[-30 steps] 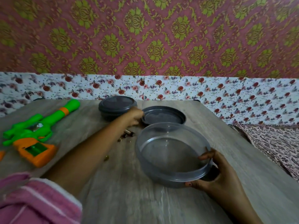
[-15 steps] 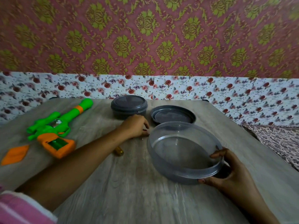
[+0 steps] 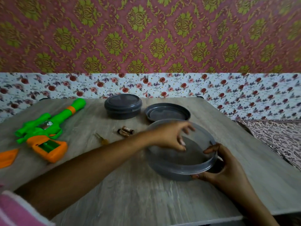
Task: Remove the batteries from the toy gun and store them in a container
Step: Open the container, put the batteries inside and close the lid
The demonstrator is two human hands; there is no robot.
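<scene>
The green and orange toy gun (image 3: 47, 132) lies at the table's left with its battery bay uncovered. Two brown batteries (image 3: 125, 131) lie side by side on the table, left of the open grey container (image 3: 175, 170). My left hand (image 3: 171, 137) hovers blurred over the container's mouth, its fingers spread, and I see nothing between them. My right hand (image 3: 228, 167) grips the container's right rim, thumb on top and fingers beneath. What lies in the container under my left hand is hidden.
The container's grey lid (image 3: 167, 113) lies just behind it. A second, closed grey container (image 3: 123, 106) stands further left. A small screwdriver (image 3: 101, 139) and the orange battery cover (image 3: 8, 158) lie near the gun. A patterned cloth (image 3: 276, 136) lies right of the table.
My left hand has moved right from the batteries on the table to above the open container. My right hand has stayed on the container's rim.
</scene>
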